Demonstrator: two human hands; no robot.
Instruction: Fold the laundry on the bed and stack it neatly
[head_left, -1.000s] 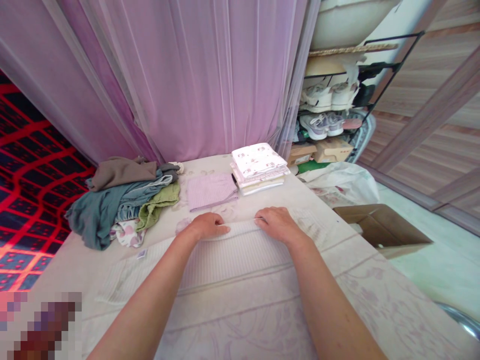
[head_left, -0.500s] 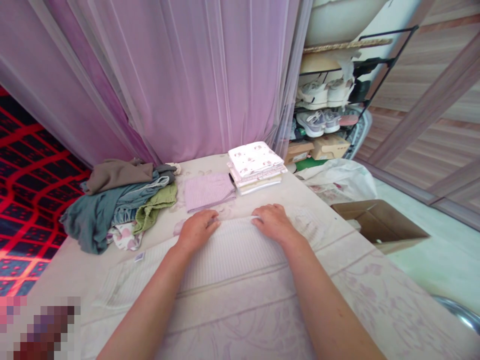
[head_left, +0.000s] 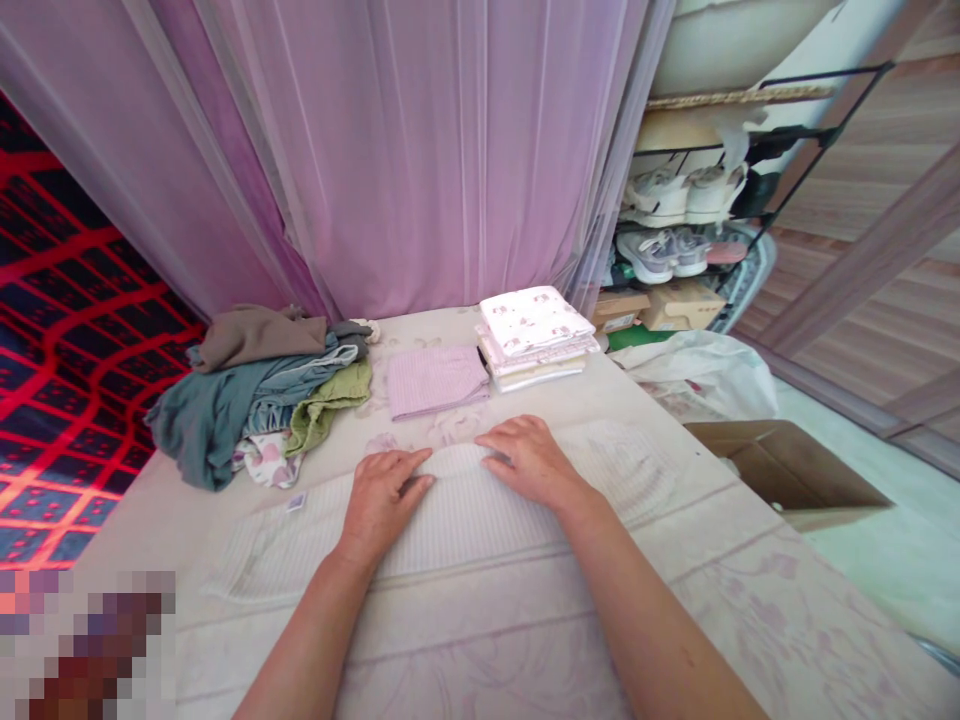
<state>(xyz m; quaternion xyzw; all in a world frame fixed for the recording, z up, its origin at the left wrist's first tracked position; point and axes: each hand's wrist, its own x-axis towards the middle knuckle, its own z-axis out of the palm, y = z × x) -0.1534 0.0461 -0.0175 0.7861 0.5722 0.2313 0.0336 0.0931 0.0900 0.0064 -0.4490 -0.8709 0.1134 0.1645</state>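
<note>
Leftmost, we see a red and black patterned blanket (head_left: 67, 330) running along the edge of the bed (head_left: 787, 620), whose pale floral sheet fills the foreground. Next along, a loose pile of unfolded clothes (head_left: 255, 390) in brown, grey-blue and green sits on the sheet, in front of the pink curtain (head_left: 420, 150).

Nearer to us, a white ribbed garment (head_left: 450, 515) lies spread flat across the sheet, its small tag showing at the left. Our left hand (head_left: 382, 500) rests palm down on it, fingers spread and pointing toward the far edge of the cloth, gripping nothing. Just beside it, our right hand (head_left: 529, 462) also lies flat on the same garment at its far edge, fingers extended to the left; it holds nothing either. The two hands are near each other but not touching.

Beyond them, a folded lilac cloth (head_left: 436, 380) lies on the sheet, and just right of it stands a stack of folded white cloths (head_left: 534, 335). Further right, off the bed, a shoe rack (head_left: 697, 210) holds sneakers, a white plastic bag (head_left: 705, 370) lies below it, and an open cardboard box (head_left: 787, 470) sits on the floor.
</note>
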